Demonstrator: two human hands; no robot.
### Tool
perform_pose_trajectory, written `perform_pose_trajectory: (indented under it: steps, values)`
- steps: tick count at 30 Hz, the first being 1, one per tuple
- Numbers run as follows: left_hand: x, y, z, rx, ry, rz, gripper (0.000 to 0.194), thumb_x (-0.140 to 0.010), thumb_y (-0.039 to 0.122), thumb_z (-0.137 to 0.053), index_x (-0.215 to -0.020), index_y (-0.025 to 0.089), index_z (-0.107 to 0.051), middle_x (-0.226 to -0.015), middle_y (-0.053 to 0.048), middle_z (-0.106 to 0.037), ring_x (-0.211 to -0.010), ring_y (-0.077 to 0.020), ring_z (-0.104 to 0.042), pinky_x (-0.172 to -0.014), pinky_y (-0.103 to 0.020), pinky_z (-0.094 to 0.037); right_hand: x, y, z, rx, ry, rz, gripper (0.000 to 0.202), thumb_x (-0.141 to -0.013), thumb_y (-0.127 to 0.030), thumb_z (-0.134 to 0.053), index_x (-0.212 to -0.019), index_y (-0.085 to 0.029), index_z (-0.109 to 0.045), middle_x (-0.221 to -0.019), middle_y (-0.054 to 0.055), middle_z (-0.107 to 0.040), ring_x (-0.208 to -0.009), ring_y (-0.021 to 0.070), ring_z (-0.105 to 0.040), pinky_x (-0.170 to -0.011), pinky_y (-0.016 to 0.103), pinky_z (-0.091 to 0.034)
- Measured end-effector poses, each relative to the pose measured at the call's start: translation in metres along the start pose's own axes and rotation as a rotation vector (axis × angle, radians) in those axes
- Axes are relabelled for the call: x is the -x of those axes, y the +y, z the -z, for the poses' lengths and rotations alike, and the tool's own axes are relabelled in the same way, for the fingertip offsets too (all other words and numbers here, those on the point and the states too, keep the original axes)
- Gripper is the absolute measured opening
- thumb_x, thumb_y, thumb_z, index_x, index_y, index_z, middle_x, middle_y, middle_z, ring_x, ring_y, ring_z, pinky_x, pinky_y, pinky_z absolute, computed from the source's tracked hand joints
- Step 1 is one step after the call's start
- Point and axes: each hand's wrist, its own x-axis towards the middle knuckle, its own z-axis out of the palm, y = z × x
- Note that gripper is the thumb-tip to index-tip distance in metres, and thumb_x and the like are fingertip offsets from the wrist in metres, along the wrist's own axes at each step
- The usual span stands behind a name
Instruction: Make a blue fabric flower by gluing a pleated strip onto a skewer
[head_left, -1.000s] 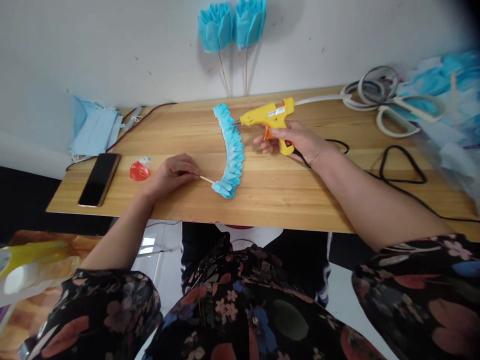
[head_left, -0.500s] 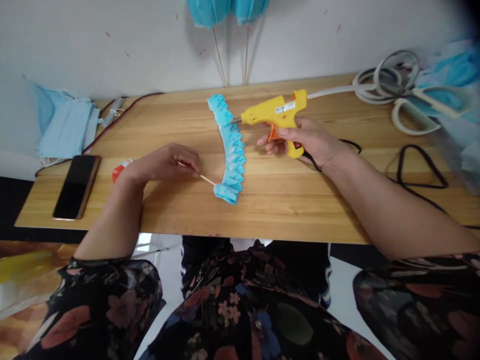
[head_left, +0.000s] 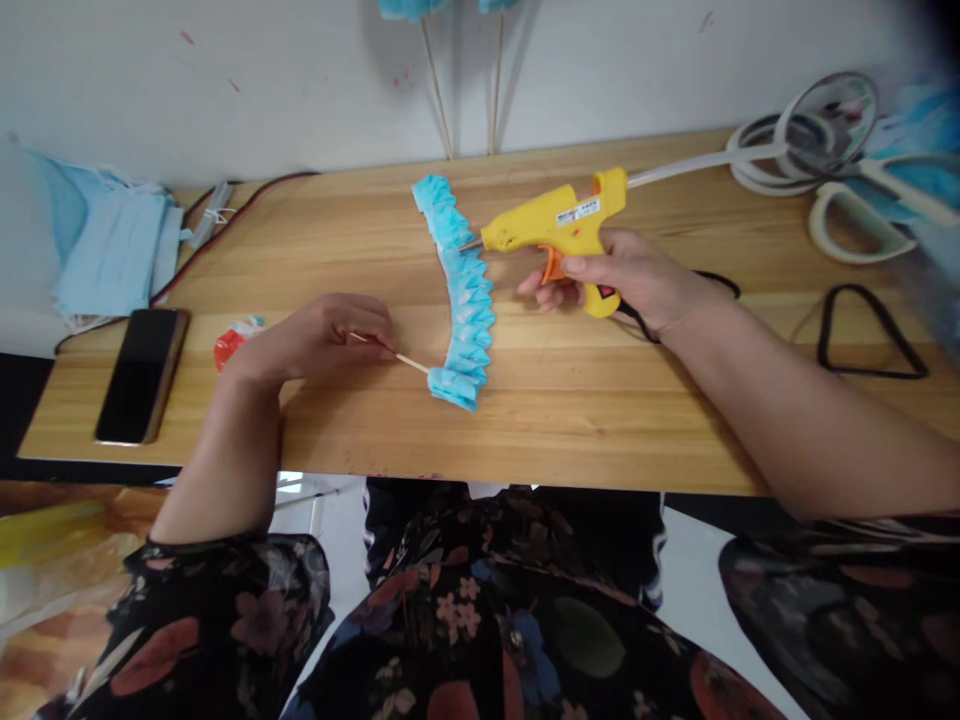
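My left hand is closed around a thin wooden stick. The stick's tip runs into the near, rolled end of a pleated light-blue strip, which curves away from me across the wooden table. In my right hand is a yellow hot glue gun, gripped by the handle with fingers by its orange trigger. Its metal nozzle points left, at the upper part of the strip's left side; whether it touches cannot be made out. A clear glue stick sticks out of the gun's back.
At the left lie blue face masks, a phone and a small red wrapper. Rolls of tape, white-handled scissors and a black cord are at the right. Two sticks with blue tops lean against the wall.
The glue gun's nozzle has moved slightly down along the strip, toward me. My left hand still holds the stick in nearly the same place. The camera view has shifted a little.
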Motion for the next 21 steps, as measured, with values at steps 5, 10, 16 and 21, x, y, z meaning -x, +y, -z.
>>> perform_pose_trajectory:
  steps: [5,10,16,21]
  values:
    - [0.0021,-0.0014,0.0002,-0.025,0.006,-0.002,0.028,-0.098,0.044,-0.065,-0.085,0.024,-0.078,-0.083,-0.007,-0.073,-0.073,-0.0186,-0.067,-0.067,-0.028,-0.051,0.0000,-0.0010,-0.0018,-0.006,-0.002,-0.004,0.043,-0.079,-0.041,-0.089,-0.107,-0.012,-0.072,-0.098,0.011,-0.081,-0.075,0.0147,-0.073,-0.071,0.026,-0.064]
    - [0.0024,-0.0022,0.0028,-0.022,-0.033,0.005,0.025,-0.098,0.040,-0.064,-0.086,0.024,-0.079,-0.084,-0.007,-0.074,-0.073,-0.0180,-0.067,-0.065,-0.026,-0.050,-0.0003,-0.0015,-0.0024,-0.011,-0.009,0.003,0.035,-0.081,-0.036,-0.088,-0.101,-0.013,-0.072,-0.096,0.010,-0.082,-0.073,0.0137,-0.072,-0.072,0.025,-0.063]
    - [0.0013,-0.0023,0.0039,-0.014,-0.038,0.023,0.023,-0.096,0.038,-0.066,-0.085,0.023,-0.079,-0.084,-0.006,-0.075,-0.072,-0.0171,-0.068,-0.065,-0.025,-0.050,0.0001,-0.0037,-0.0030,0.006,-0.032,0.008,0.033,-0.082,-0.040,-0.087,-0.101,-0.015,-0.075,-0.099,0.009,-0.082,-0.077,0.0147,-0.073,-0.071,0.025,-0.063]
    - [0.0003,0.0058,0.0049,-0.057,-0.068,0.091,0.026,-0.098,0.034,-0.061,-0.085,0.017,-0.076,-0.087,-0.007,-0.073,-0.076,-0.0148,-0.066,-0.069,-0.022,-0.049,-0.0028,0.0010,0.0007,-0.028,-0.050,0.022,0.044,-0.076,-0.044,-0.091,-0.103,-0.013,-0.074,-0.098,0.009,-0.083,-0.074,0.0144,-0.074,-0.069,0.025,-0.064]
